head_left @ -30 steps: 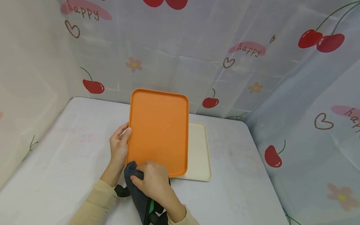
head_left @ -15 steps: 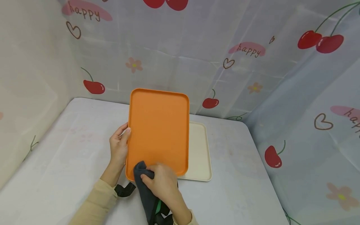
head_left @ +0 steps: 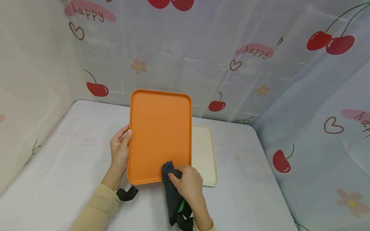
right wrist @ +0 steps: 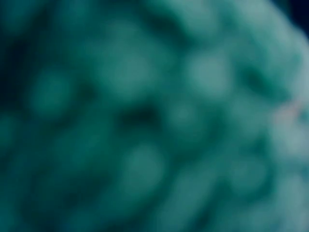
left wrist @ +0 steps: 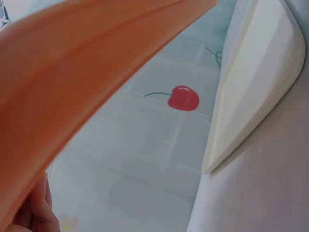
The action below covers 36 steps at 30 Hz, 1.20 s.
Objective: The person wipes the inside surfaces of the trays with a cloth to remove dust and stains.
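My left hand (head_left: 119,149) grips the left edge of an orange tray (head_left: 160,134), which is tilted up with its inner face toward me. In the left wrist view the tray's orange rim (left wrist: 87,63) crosses the upper left, with a bit of the left hand (left wrist: 41,208) below it. A dark grey cloth (head_left: 170,184) with a green underside is pinched in my right hand (head_left: 189,183) at the tray's lower right corner. Blurred green fabric (right wrist: 145,121) fills the right wrist view, so the right fingers are hidden there.
A cream tray (head_left: 205,154) lies flat on the white table (head_left: 240,179), partly behind the orange one. A cherry-printed curtain (head_left: 179,41) stands at the back and right. Black wrist straps show at both wrists.
My right hand has slid the cloth rightward along the orange tray's lower part, from its left corner to its right. The left hand and the orange tray have shifted slightly left.
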Tool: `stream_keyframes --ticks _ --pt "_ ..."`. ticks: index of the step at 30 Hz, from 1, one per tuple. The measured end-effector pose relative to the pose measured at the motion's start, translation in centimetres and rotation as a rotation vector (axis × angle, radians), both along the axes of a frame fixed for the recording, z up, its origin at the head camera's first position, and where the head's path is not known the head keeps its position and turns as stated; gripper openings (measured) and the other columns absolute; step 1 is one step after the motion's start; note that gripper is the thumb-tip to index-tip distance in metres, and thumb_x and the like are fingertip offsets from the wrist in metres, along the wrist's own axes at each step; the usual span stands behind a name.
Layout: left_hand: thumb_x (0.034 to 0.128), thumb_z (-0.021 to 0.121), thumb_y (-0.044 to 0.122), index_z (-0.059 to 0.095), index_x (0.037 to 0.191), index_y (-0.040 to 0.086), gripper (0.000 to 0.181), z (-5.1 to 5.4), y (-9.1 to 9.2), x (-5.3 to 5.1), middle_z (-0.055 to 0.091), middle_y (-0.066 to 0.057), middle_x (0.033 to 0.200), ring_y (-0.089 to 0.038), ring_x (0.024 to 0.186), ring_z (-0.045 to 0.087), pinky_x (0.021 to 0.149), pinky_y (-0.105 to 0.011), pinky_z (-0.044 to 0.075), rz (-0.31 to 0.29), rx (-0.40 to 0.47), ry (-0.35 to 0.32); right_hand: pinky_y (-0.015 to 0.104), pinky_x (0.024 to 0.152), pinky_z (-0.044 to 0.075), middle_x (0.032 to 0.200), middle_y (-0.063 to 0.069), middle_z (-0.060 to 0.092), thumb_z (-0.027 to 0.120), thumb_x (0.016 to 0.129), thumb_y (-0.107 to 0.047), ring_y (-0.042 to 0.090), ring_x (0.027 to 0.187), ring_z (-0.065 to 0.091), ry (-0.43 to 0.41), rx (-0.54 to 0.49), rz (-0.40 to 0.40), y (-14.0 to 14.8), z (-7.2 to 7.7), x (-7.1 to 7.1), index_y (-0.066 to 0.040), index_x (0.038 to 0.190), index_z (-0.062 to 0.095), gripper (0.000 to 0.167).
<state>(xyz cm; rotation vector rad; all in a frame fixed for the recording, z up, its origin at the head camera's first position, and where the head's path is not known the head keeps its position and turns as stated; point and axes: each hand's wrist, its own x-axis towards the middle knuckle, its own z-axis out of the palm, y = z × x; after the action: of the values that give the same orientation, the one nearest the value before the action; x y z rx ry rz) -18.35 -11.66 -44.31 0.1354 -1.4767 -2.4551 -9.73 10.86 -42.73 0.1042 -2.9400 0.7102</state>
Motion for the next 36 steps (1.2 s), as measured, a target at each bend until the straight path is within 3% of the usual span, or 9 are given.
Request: stream_keyframes --ticks 11,20,25,32,36 --pt "0.0993 0.057 0.016 0.065 0.121 0.011 0.023 0.0 -0.1 -0.1 0.074 0.004 0.089 -0.009 0.071 0.071 0.061 -0.023 0.060 -0.015 0.003 0.030 0.035 0.055 0.050 0.089 0.005 0.072 0.079 0.079 -0.031 0.024 0.073 0.066 -0.028 0.054 -0.181 3.0 -0.7 -0.6 -0.016 0.092 0.078 0.020" --pt "0.0991 0.058 0.017 0.064 0.122 0.009 0.025 -0.2 -0.2 -0.2 0.074 0.005 0.086 -0.009 0.069 0.071 0.060 -0.022 0.059 -0.001 -0.016 0.017 0.036 0.057 0.051 0.090 0.005 0.072 0.078 0.080 -0.031 0.024 0.075 0.066 -0.024 0.042 -0.160 3.3 -1.0 -0.7 -0.015 0.093 0.078 0.021" --pt "0.0982 0.060 0.021 0.062 0.126 0.008 0.031 -0.2 -0.5 -0.3 0.074 0.006 0.088 -0.008 0.072 0.071 0.062 -0.022 0.059 -0.004 -0.037 -0.038 0.036 0.058 0.051 0.091 0.006 0.072 0.078 0.080 -0.032 0.024 0.077 0.066 -0.015 0.013 -0.137 3.5 -1.1 -0.7 -0.015 0.096 0.078 0.024" --pt "0.0978 0.060 0.024 0.062 0.128 0.009 0.033 -0.4 -2.2 -0.8 0.072 0.009 0.088 -0.005 0.073 0.070 0.063 -0.019 0.058 0.036 -0.081 -0.136 0.040 0.073 0.055 0.098 0.007 0.073 0.075 0.085 -0.032 0.027 0.088 0.068 0.006 -0.148 -0.079 5.4 -0.4 -1.1 -0.014 0.101 0.077 0.024" --pt "0.0968 0.062 0.027 0.061 0.130 0.010 0.037 -0.7 -3.6 -1.2 0.071 0.010 0.087 -0.004 0.072 0.069 0.063 -0.018 0.058 0.040 -0.087 -0.190 0.046 0.083 0.055 0.105 0.011 0.073 0.074 0.087 -0.030 0.031 0.097 0.068 0.040 -0.231 -0.107 8.1 0.4 -2.0 -0.012 0.106 0.076 0.027"
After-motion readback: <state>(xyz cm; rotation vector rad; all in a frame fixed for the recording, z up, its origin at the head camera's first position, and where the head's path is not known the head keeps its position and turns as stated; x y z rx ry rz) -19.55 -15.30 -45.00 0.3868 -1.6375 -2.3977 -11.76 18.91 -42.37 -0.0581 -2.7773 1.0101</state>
